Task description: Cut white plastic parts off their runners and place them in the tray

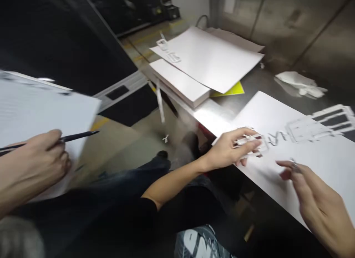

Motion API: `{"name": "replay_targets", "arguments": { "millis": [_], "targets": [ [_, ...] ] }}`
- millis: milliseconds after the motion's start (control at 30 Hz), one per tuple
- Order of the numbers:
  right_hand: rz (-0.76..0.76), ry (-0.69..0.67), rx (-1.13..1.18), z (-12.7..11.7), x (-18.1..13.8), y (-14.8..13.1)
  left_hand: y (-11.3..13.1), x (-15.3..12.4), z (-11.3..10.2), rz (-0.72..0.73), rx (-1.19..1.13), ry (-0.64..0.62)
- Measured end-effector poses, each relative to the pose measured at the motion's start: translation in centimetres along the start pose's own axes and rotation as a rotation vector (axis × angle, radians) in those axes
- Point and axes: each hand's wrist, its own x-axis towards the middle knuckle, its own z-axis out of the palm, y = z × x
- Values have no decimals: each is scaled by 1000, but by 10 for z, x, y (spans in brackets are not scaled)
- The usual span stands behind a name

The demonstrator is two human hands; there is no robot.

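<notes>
My left hand (231,148) grips one end of a thin white cut-out piece (256,144) between thumb and fingers, just over the table's near edge. A curly middle part and a wider slotted end of this piece (307,128) reach off to the right, over a large white sheet (277,169). Lower right, my right hand (316,198) is closed in a pinch, with a small shiny metal tip (294,165) showing at its fingertips. The rest of that object is hidden, so its kind cannot be told. This hand is apart from the white piece.
At the left, a co-worker's hand (41,158) holds a black pen (79,136) over a sheet of paper (50,113). Large white sheets (213,58) lie stacked on the metal table, with another cut-out piece (169,52) on top. A crumpled white wad (301,84) lies behind.
</notes>
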Motion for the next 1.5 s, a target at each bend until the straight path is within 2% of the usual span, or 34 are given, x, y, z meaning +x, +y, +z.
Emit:
{"name": "replay_targets", "arguments": {
  "millis": [133,400,567,700,800,867,1000,1067,1133,1300,1433,1500],
  "targets": [
    [64,-109,39,-3,5,-9,7,-3,-3,5,4,-37],
    [132,-195,76,-5,3,-17,7,-9,7,14,77,-64],
    [145,-195,84,-7,1,-18,5,-11,8,-6,104,-95],
    [143,-147,58,-7,-2,-17,4,-9,11,-19,126,-105],
    [111,-63,40,-6,-4,-13,2,-7,12,-24,169,-145],
    [75,-25,31,-5,-5,-10,-2,-6,11,93,275,-131],
    [43,15,4,-5,-6,-1,-13,-4,7,595,651,-49],
    [43,27,-6,-5,-6,3,-20,-4,7,738,785,-40],
    [57,14,-14,-3,-6,6,-26,-4,9,774,840,-19],
    [151,46,-27,1,-10,11,-30,-4,6,732,926,7],
    [264,210,-71,2,-10,16,-26,-1,-12,709,1112,246],
    [313,286,-106,4,-6,17,-25,4,-20,680,1196,300]
  ]
}}
